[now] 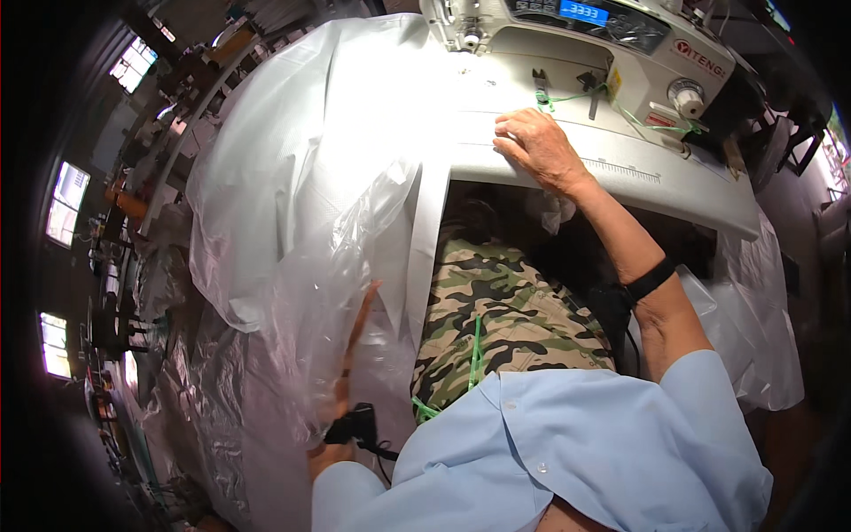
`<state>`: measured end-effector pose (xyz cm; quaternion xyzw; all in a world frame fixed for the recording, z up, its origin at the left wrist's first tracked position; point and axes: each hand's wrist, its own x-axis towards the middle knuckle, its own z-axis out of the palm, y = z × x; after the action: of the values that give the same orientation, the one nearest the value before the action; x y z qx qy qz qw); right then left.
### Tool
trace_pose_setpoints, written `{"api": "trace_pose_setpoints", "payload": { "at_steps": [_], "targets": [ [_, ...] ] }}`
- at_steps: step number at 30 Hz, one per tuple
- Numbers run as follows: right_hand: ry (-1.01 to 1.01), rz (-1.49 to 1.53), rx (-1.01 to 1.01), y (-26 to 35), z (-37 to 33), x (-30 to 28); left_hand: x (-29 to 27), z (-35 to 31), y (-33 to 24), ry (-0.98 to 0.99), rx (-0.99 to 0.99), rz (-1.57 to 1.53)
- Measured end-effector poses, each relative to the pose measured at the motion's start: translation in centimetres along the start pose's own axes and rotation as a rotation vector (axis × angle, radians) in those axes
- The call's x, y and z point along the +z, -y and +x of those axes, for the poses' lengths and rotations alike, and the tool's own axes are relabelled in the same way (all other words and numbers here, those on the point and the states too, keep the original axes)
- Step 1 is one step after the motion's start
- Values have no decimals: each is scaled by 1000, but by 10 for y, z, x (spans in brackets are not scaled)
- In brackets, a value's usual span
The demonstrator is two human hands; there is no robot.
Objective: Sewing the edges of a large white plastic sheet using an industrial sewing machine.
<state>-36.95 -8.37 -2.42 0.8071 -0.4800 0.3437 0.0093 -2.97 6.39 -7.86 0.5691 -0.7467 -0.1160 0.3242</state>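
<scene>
White sheet: here it is, your big pale sheet [275,160], spread over the left of the bench [700,193] and spilling down beside you; the bench seems to bear its upper part so the bulk can hang.
Left hand: in among the film goes your left hand [362,319], blurred through the clear folds, perhaps to prop or steady them; whether it grips anything, you can't tell from here.
White strip: just right of it, a narrow strip [429,230] drops past the bench's front edge, alongside your camouflage-clad lap [505,310].
Right hand: well apart from the left, your right hand [539,146] rests on the bench front, fingers curled close, seemingly for support; any pinch is hidden.
Small dark tool: beyond those knuckles it lies [540,82], green thread [643,122] beside it, probably parked within reach.
Sewing machine: lit screen, the machine [612,55] stands behind it all.
</scene>
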Motion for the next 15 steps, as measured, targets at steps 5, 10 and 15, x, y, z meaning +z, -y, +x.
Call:
{"api": "trace_pose_setpoints", "payload": {
  "at_steps": [5,10,15],
  "targets": [
    [18,-71,-54,6,3,-1,-27,-13,23,23,-68,4],
    [-61,-176,-231,17,-5,-2,-56,-9,70,113,-70,-44],
    [365,-130,-638,95,-48,63,-69,-7,87,232,-81,-51]
  ]
}}
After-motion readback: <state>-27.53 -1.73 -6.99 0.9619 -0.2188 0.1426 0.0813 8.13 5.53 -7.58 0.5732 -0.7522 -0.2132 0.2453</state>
